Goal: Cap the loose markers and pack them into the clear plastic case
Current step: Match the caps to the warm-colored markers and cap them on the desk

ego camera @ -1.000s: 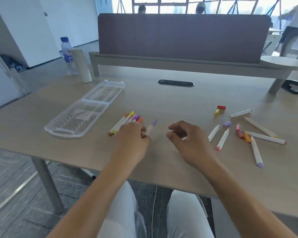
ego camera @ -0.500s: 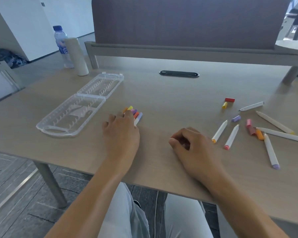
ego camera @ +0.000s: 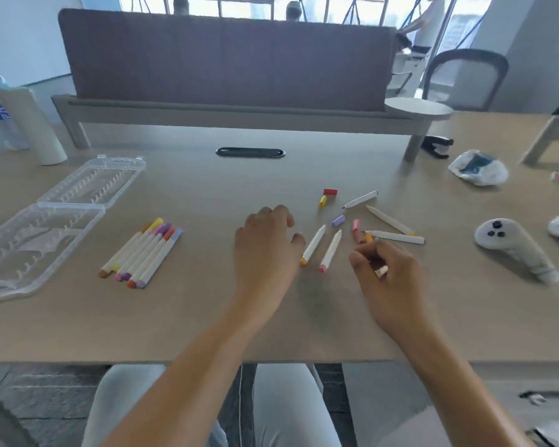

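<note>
Withdrawn from the capped bundle [ego camera: 141, 253], the left hand [ego camera: 265, 245] hangs relaxed and empty, while a marker [ego camera: 380, 271] is pinched in the right hand [ego camera: 386, 272], whose fingers [ego camera: 359, 258] are curled; a matching cap [ego camera: 338, 220] should be pressed on squarely.

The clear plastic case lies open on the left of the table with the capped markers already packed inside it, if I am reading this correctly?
Not quite. The clear plastic case does lie open on the left of the table, but the head view shows the capped markers lying in a bunch on the table beside it, not inside it.
</note>
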Demonstrator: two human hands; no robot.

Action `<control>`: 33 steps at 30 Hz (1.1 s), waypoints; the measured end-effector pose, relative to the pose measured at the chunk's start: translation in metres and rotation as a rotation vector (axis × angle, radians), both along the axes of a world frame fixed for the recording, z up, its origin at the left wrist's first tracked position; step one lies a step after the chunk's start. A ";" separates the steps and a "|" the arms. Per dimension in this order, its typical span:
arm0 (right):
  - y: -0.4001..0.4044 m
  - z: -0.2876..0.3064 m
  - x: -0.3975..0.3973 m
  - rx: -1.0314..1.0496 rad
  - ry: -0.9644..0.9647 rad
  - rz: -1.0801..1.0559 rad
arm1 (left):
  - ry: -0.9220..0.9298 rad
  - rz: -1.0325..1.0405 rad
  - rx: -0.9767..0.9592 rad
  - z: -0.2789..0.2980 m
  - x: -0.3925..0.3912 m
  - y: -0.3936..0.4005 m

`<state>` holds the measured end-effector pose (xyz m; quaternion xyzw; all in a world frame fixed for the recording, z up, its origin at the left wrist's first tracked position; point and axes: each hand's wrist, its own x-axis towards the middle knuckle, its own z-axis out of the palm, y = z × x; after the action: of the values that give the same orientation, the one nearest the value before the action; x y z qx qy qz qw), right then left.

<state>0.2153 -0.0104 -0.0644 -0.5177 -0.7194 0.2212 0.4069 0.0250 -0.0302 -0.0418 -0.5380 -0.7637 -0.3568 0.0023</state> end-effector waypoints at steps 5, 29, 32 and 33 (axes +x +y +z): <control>0.025 -0.004 0.074 -0.095 -0.185 -0.207 | -0.122 -0.170 -0.089 0.001 0.073 0.021; 0.056 -0.017 0.110 -0.017 -0.188 -0.109 | -0.306 -0.222 -0.141 -0.002 0.110 0.068; 0.067 -0.005 0.078 -0.041 -0.156 -0.106 | -0.464 -0.191 -0.082 0.013 0.080 0.063; 0.072 0.001 0.066 -0.038 -0.169 -0.099 | -0.512 -0.189 -0.066 0.017 0.068 0.061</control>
<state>0.2812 0.0618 -0.0631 -0.5770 -0.7204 0.1698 0.3452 0.0927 0.0307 -0.0246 -0.4990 -0.6971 -0.4545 -0.2417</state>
